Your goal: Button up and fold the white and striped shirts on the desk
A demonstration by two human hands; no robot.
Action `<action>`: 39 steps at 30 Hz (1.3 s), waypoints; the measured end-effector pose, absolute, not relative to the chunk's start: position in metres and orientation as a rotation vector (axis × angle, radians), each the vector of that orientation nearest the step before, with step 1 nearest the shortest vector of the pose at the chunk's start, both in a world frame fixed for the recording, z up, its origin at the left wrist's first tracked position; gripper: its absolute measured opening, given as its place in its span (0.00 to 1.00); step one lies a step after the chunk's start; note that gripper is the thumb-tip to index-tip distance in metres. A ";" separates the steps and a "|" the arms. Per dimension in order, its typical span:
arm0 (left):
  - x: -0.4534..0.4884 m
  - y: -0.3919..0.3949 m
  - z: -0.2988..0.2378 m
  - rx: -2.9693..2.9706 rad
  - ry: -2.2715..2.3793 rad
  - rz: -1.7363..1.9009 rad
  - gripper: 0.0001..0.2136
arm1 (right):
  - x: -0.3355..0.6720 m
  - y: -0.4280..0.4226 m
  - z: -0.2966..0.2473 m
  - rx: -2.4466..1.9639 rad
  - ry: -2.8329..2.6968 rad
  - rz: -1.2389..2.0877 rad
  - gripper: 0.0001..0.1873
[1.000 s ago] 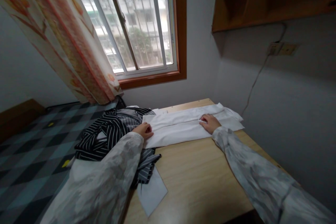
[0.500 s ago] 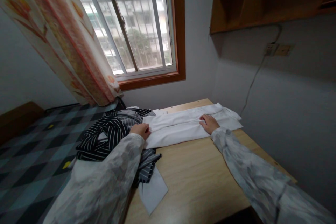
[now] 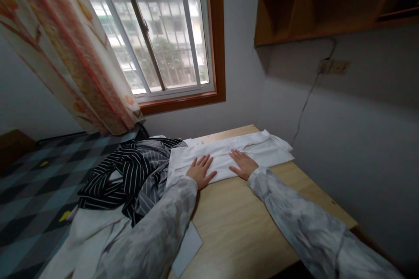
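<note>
A white garment [image 3: 222, 147], folded into a long strip, lies across the far part of the wooden table [image 3: 235, 218]. Both hands rest on it, palms down. My left hand [image 3: 200, 171] is flat with fingers spread on the strip's near edge, left of the middle. A short way to the right, my right hand [image 3: 244, 164] lies flat too, thumb apart from the fingers. Neither hand grips anything. The exact kind of garment cannot be made out.
Black-and-grey striped clothes [image 3: 131, 174] are heaped left of the strip, with white cloth [image 3: 94, 231] below them. A checked bed [image 3: 29, 209] stands at the left. Wooden shelves [image 3: 271, 17] hang on the right wall, above a socket [image 3: 338, 67] with a cable.
My left hand has let go of the strip's left end and moved right, opening flat. My right hand has shifted left and flattened. The view has turned slightly right.
</note>
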State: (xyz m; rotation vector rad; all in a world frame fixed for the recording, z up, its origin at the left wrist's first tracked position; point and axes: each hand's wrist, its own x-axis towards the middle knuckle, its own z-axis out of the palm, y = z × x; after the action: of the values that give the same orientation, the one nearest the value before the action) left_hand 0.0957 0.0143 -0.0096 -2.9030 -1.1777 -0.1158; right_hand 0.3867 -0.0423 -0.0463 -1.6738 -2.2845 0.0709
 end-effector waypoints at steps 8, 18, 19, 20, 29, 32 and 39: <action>0.071 0.019 -0.013 -2.771 -1.471 0.042 0.33 | 0.469 -0.050 -0.065 -1.972 -2.203 0.082 0.43; 0.062 0.013 -0.001 -2.587 -1.629 0.235 0.33 | 0.568 -0.076 -0.080 -2.217 -2.082 0.019 0.43; 0.060 0.012 0.001 -2.567 -1.642 0.243 0.33 | 0.571 -0.079 -0.081 -2.224 -2.079 0.023 0.43; 0.058 0.011 0.002 -2.549 -1.651 0.247 0.32 | 0.574 -0.082 -0.082 -2.230 -2.078 0.030 0.43; -0.005 0.019 0.016 -2.491 -1.554 0.159 0.26 | 0.585 -0.110 -0.079 -2.245 -1.990 0.147 0.45; -0.009 0.016 0.033 -2.483 -1.537 0.075 0.24 | 0.574 -0.113 -0.071 -2.248 -1.961 0.121 0.44; 0.058 -0.024 0.029 -2.790 -1.196 -0.078 0.17 | 0.492 -0.101 -0.047 -1.908 -2.105 0.026 0.36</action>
State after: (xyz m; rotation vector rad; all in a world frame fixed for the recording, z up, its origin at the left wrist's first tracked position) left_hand 0.0579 -0.0238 0.0289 -2.7899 -1.1965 -0.0777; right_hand 0.4916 -0.1012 -0.0468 -1.9077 -2.1049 0.0257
